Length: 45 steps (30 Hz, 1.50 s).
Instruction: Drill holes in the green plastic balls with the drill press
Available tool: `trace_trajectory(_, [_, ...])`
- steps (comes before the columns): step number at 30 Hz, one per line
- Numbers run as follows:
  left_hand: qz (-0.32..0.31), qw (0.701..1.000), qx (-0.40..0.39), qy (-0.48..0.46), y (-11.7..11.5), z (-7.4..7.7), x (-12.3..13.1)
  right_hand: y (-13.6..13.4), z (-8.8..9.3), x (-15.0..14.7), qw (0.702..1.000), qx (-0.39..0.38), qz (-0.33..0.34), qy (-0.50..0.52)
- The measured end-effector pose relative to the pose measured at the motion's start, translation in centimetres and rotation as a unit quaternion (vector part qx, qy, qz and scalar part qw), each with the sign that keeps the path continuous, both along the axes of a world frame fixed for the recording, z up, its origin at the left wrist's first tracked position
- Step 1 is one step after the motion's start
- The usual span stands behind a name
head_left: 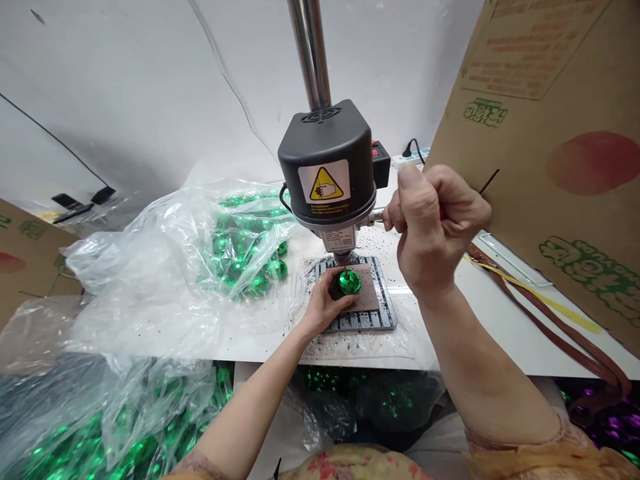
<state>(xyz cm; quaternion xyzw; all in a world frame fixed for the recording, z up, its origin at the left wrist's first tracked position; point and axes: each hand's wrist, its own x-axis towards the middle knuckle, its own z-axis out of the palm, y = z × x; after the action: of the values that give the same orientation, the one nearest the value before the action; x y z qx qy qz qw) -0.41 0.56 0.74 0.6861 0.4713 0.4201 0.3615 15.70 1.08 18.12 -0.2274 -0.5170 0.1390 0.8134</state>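
A shiny green ball point(349, 282) rests on a brown board point(369, 297) on the slotted metal base point(386, 313) of a small drill press point(327, 160). Thumb and fingers of my left hand point(325, 300) close around the ball from the left, under the chuck point(342, 257). To the right of the black motor housing, my right hand point(435, 227) is wrapped around the press's feed handle; most of the handle is hidden by the fingers. Dark shavings lie scattered over the base and the table near it.
A clear plastic bag point(150, 267) with many green balls point(240, 247) lies left on the white table point(260, 333). More bagged green balls point(75, 440) sit below the front edge. A tall cardboard box point(540, 147) stands right, near a brown strap point(545, 320). Behind is a power strip point(411, 157).
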Motion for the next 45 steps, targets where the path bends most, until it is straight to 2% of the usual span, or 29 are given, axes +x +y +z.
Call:
trace_trajectory(5, [-0.001,1.000,0.004,-0.005,0.0,-0.2,0.0,-0.2,-1.7,-0.7,0.997,0.058,-0.041,0.022])
trace_trajectory(9, [-0.007,1.000,0.005,-0.002,-0.1,-0.2,0.0,0.1,-2.5,-0.8,0.994,0.093,-0.043,0.031])
trace_trajectory(17, [-0.006,1.000,0.005,0.001,-0.1,-0.1,-0.1,0.2,-3.6,-0.4,0.994,0.080,-0.078,0.010])
trace_trajectory(28, [-0.005,1.000,0.005,-0.004,-0.1,-0.2,0.0,0.8,-4.9,-0.4,0.981,0.182,-0.066,0.006])
trace_trajectory(34, [-0.010,1.000,0.008,-0.006,0.0,-0.4,0.0,0.7,-5.2,-0.2,0.981,0.189,-0.052,-0.009])
trace_trajectory(40, [-0.009,1.000,0.013,-0.009,-0.1,-0.6,-0.1,0.6,-6.3,-0.1,0.977,0.209,-0.043,-0.021])
trace_trajectory(42, [-0.006,1.000,0.013,-0.010,0.0,-0.6,-0.1,0.4,-6.0,-0.3,0.981,0.189,-0.045,-0.014])
trace_trajectory(45, [0.006,1.000,0.019,0.000,0.0,-0.4,0.3,0.1,-3.9,-0.5,0.991,0.118,-0.051,0.028])
